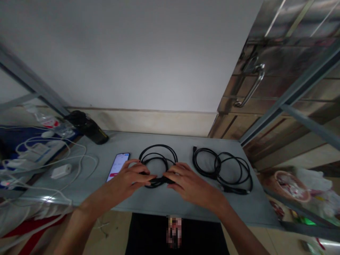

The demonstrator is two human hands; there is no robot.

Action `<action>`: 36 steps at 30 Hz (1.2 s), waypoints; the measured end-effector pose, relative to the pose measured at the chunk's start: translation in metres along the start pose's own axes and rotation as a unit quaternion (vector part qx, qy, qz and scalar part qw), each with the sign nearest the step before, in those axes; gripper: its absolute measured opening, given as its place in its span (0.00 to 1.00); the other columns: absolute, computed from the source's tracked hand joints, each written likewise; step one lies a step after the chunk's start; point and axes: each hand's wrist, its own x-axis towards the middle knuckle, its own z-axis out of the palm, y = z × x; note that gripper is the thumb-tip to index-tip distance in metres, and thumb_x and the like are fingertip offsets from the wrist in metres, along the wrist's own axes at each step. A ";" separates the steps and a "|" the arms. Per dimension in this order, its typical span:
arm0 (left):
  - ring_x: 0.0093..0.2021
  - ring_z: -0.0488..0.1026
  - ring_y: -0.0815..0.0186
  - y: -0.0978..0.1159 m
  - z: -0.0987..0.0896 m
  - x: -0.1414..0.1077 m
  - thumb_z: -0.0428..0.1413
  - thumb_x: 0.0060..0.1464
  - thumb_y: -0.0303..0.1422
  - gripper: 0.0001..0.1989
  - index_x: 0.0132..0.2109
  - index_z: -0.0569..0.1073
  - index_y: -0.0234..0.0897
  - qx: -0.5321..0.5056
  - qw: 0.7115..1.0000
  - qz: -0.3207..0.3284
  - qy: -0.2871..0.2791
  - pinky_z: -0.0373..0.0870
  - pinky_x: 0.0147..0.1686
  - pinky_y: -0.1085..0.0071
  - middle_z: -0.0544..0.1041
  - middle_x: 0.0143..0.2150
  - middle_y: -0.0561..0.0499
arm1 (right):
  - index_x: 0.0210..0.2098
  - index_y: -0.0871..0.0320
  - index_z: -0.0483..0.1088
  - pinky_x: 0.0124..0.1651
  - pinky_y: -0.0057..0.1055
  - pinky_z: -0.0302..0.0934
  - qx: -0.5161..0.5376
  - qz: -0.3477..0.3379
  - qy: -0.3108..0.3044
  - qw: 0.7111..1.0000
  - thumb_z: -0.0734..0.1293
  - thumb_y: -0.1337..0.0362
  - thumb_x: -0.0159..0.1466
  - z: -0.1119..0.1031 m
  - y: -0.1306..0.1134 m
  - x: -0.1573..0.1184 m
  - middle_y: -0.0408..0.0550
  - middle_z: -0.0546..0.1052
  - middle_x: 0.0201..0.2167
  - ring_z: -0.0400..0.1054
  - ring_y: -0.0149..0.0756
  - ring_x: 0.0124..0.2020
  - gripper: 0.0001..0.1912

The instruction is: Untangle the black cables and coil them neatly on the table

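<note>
A black cable (158,145) lies in loops on the grey table, between my two hands. My left hand (132,176) closes on the left side of the loops, thumb and fingers pinching the cable. On the near right side of the same loops, my right hand (183,179) grips the cable near a thicker black part, partly hidden by the fingers. Right of my right hand lies another black cable (206,150), coiled in overlapping loops with a plug at its upper left end. A phone (118,163) with a lit screen rests just left of my left hand.
The grey table (170,205) has metal frame posts at both sides. A black bottle (91,128) leans at the back left. White cords, a white charger (61,171) and a power strip (39,152) crowd the left. A pink basket (292,186) sits low at the right.
</note>
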 end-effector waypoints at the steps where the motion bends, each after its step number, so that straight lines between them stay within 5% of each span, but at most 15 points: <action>1: 0.52 0.79 0.59 -0.010 0.010 -0.003 0.54 0.72 0.26 0.18 0.54 0.87 0.50 0.024 0.999 0.019 -0.040 0.64 0.71 0.55 0.85 0.47 0.52 | 0.66 0.55 0.76 0.78 0.46 0.59 -0.031 -0.011 0.001 0.999 0.69 0.66 0.81 0.015 0.008 0.004 0.51 0.80 0.56 0.74 0.43 0.61 0.16; 3: 0.54 0.79 0.60 -0.028 0.029 -0.010 0.53 0.70 0.20 0.25 0.59 0.85 0.53 0.077 0.992 0.040 -0.090 0.57 0.75 0.53 0.85 0.50 0.53 | 0.64 0.56 0.76 0.81 0.48 0.54 -0.065 -0.006 0.009 0.998 0.68 0.70 0.79 0.045 0.023 0.012 0.51 0.80 0.54 0.73 0.42 0.61 0.16; 8: 0.59 0.78 0.57 -0.061 0.063 -0.028 0.53 0.69 0.18 0.30 0.66 0.82 0.52 0.164 0.983 0.018 -0.077 0.59 0.75 0.47 0.83 0.55 0.48 | 0.68 0.57 0.73 0.83 0.53 0.51 -0.086 0.006 0.005 0.996 0.66 0.77 0.76 0.097 0.048 0.021 0.54 0.79 0.59 0.70 0.44 0.67 0.24; 16: 0.67 0.76 0.53 -0.059 0.090 -0.036 0.59 0.69 0.24 0.27 0.70 0.78 0.49 0.175 0.984 0.017 -0.032 0.54 0.80 0.41 0.81 0.64 0.45 | 0.72 0.59 0.71 0.81 0.53 0.60 -0.049 0.023 0.054 0.997 0.66 0.78 0.75 0.116 0.050 0.016 0.60 0.69 0.73 0.58 0.50 0.79 0.28; 19: 0.63 0.79 0.54 -0.062 0.100 -0.036 0.61 0.70 0.26 0.25 0.69 0.78 0.49 0.155 0.988 0.012 -0.021 0.68 0.75 0.48 0.83 0.61 0.46 | 0.74 0.56 0.69 0.79 0.56 0.64 -0.028 0.036 0.096 0.994 0.68 0.73 0.76 0.115 0.048 0.002 0.61 0.66 0.76 0.58 0.52 0.80 0.28; 22: 0.61 0.81 0.54 -0.068 0.105 -0.039 0.59 0.73 0.29 0.20 0.66 0.80 0.47 0.141 0.990 0.002 0.001 0.79 0.63 0.55 0.83 0.60 0.46 | 0.72 0.51 0.70 0.76 0.56 0.69 -0.015 0.078 0.166 0.983 0.69 0.68 0.78 0.101 0.044 -0.029 0.57 0.70 0.73 0.65 0.51 0.76 0.25; 29: 0.58 0.82 0.53 -0.059 0.108 -0.042 0.56 0.78 0.38 0.15 0.65 0.80 0.48 0.118 0.991 0.011 0.067 0.81 0.60 0.53 0.83 0.58 0.46 | 0.65 0.51 0.74 0.69 0.50 0.70 -0.159 0.180 0.350 0.906 0.69 0.65 0.80 0.044 0.057 -0.147 0.56 0.78 0.63 0.74 0.49 0.66 0.16; 33: 0.62 0.80 0.53 -0.036 0.116 -0.043 0.60 0.76 0.39 0.16 0.66 0.78 0.49 0.094 0.987 0.015 0.129 0.80 0.63 0.53 0.81 0.62 0.45 | 0.76 0.55 0.65 0.72 0.57 0.62 -0.274 0.204 0.271 0.900 0.68 0.53 0.81 0.037 0.086 -0.199 0.61 0.76 0.69 0.71 0.58 0.71 0.29; 36: 0.62 0.80 0.54 -0.013 0.123 -0.046 0.60 0.76 0.37 0.15 0.66 0.79 0.49 0.075 0.984 0.016 0.160 0.79 0.65 0.54 0.81 0.62 0.46 | 0.76 0.57 0.66 0.70 0.57 0.63 -0.292 0.188 0.238 0.907 0.66 0.48 0.82 0.047 0.106 -0.219 0.61 0.79 0.65 0.75 0.57 0.66 0.30</action>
